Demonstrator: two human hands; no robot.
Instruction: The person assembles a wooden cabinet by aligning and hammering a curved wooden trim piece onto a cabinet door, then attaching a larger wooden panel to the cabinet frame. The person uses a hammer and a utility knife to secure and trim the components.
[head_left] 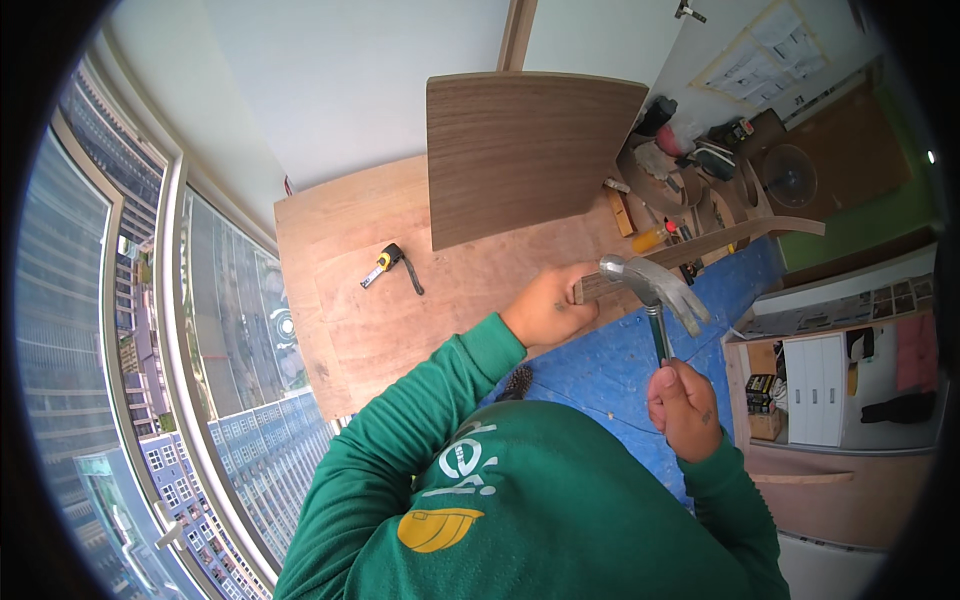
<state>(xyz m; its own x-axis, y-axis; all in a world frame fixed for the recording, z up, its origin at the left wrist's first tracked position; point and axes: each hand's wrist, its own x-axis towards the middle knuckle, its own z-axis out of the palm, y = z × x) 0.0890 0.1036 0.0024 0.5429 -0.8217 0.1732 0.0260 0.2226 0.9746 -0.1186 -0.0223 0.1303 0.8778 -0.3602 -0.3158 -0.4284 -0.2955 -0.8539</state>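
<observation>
My right hand is closed around the green handle of a claw hammer. The hammer's metal head is raised above the hand, overlapping a long, thin wood-grain strip in this view; whether they touch I cannot tell. At the strip's near end, my left hand grips it with the fingers wrapped round. The strip runs off to the right, its far end curving. Behind my left hand, a brown wood-grain panel stands upright on the plywood table. A yellow and black tape measure lies to the left.
Along the table's right part are an orange bottle, coiled strips and assorted tools. Blue sheeting covers the floor. Large windows line the left side, and a cabinet with shelves stands at the right.
</observation>
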